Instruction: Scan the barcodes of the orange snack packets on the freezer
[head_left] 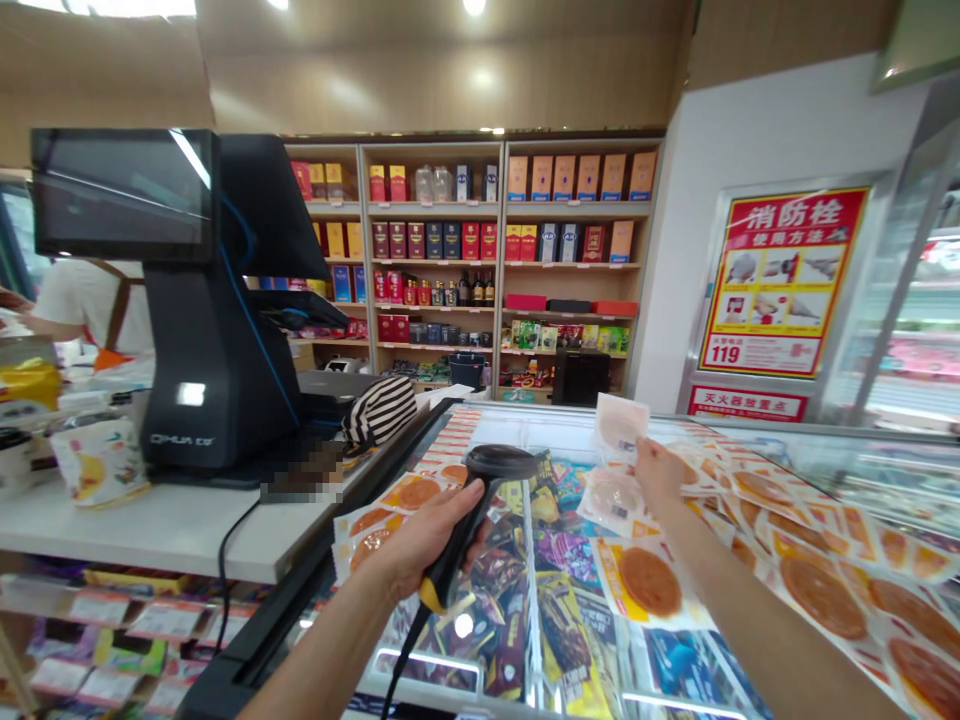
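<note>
While the left hand [424,540] is gripping one black handheld barcode scanner with yellow trim [502,462], its fingers clamped around the handle, the right hand [660,472] is pinching one small, pale, square plastic packet [621,422] by its edge, thumb and fingers closed together on it. This packet is hanging above the clear glass freezer top [540,425], to the right of the scanner's head and apart from it. The handle grip is probably leaving the scanner's head unobstructed; the edge hold is likely leaving the packet's dark printed mark uncovered. One white-and-yellow packet with a round brown disc [649,582] is lying face up below the right hand. Similar packets are overlapping in a broad spread [821,595] on the right, too tangled to count, and at least three are lying beside the left hand. One black till terminal [202,390] is standing on the white counter [217,545].
</note>
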